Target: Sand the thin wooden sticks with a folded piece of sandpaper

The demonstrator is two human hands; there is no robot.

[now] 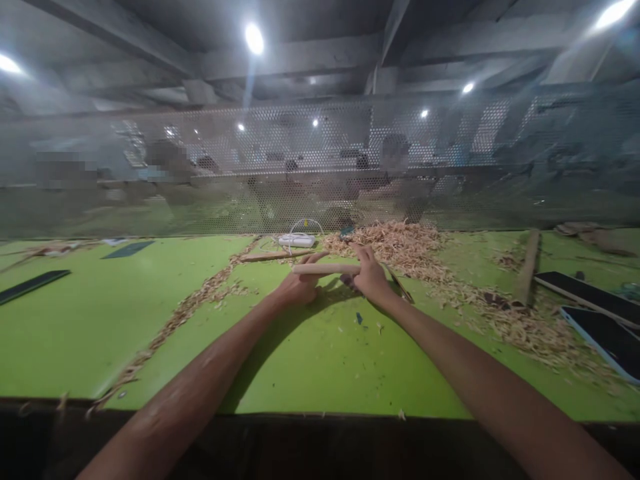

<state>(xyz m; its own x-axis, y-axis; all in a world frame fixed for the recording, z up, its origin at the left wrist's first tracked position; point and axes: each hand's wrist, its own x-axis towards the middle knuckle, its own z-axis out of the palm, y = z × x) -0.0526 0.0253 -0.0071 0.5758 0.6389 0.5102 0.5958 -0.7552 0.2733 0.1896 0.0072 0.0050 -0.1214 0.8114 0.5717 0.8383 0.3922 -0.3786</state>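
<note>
**Both hands on the wooden stick, mid-counter**

I'm looking down over two bare forearms stretched out across the green counter. The left hand and the right hand meet near the far middle of the surface, and between them lies a pale wooden stick, held level, just above the counter. The left hand's fingers are clenched around the stick's left part, thumb up top. The right hand grips the other end, fingers closed over it. I also see a thin dark-tipped piece slanting out from under the right hand toward the right; I cannot tell whether it is a tool or whether the hand actually holds it.

Right behind the hands there's a heap of wood shavings, spreading right and toward me in a loose band. A thinner trail of shavings runs diagonally from the far middle down to the near left edge. A second wooden strip lies flat just beyond the left hand, and behind it sits a small white device with a looped cable. Out right, a wooden slat lies lengthwise, with dark flat panels beside it. More dark panels rest at far left. A perforated mesh screen walls off the back of the counter; beyond it, blurred figures.
</note>
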